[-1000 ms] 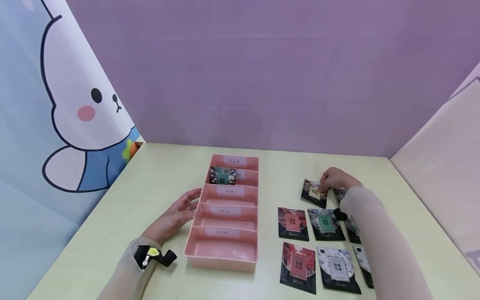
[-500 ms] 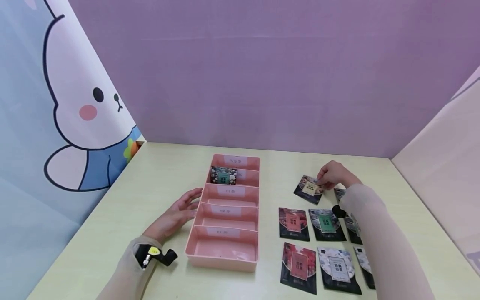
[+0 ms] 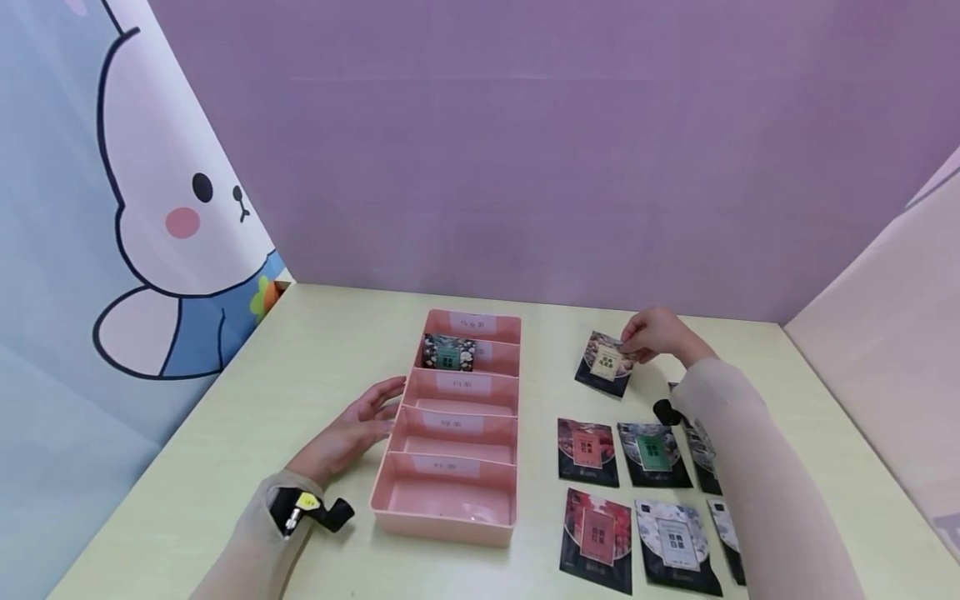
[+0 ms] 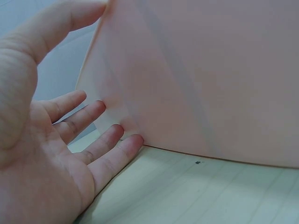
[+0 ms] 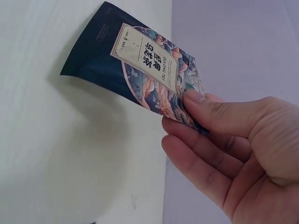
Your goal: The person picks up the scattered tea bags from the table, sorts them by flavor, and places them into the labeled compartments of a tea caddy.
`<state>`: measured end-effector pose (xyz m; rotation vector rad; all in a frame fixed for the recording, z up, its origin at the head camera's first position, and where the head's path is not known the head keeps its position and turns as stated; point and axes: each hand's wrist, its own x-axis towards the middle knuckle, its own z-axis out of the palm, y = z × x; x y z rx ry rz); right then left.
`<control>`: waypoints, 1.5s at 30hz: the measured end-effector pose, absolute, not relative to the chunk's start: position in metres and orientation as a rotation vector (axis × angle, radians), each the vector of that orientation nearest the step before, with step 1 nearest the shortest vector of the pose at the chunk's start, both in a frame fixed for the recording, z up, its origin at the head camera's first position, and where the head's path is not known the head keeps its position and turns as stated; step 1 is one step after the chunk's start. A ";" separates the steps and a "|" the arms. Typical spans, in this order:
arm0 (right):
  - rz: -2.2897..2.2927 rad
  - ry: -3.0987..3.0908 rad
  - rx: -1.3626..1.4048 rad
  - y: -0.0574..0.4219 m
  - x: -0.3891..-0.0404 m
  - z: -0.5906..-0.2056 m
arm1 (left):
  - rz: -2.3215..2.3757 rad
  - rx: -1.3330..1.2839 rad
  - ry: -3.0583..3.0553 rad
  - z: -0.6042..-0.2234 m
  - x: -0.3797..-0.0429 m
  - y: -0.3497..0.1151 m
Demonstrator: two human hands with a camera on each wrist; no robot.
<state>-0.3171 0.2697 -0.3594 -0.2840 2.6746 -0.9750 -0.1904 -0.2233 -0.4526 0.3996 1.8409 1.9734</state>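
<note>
now right fingers (image 5: pixel 198 165) pinch one oolong packet (image 5: pixel 142 65).

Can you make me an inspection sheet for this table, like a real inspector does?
Surface: pale table, with a small dark speck in the left wrist view.
Job's things: pink tray with five compartments; floral packet in the second from the far end; oolong packet; right of the tray, two red packets, a green-label packet, a white packet and more packets partly hidden by the right sleeve.
Clutter: nothing seen.
Grips: right grip pinches the oolong packet; left grip touches the tray's left side.
Cables: nothing seen.
Surroundings: purple backdrop behind, cartoon bunny at left, pale sheet at right.
</note>
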 end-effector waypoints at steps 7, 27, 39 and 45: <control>-1.034 2.679 -0.294 0.263 -0.319 -0.345 | 1.977 0.408 1.839 -0.453 -0.192 -0.223; -1.173 2.651 -0.329 0.211 -0.325 -0.302 | 1.983 0.397 1.842 -0.455 -0.192 -0.224; -1.188 2.667 -0.394 0.179 -0.331 -0.291 | 1.972 0.403 1.848 -0.455 -0.192 -0.222; -1.242 2.688 -0.463 0.161 -0.338 -0.290 | 1.961 0.390 1.856 -0.453 -0.192 -0.220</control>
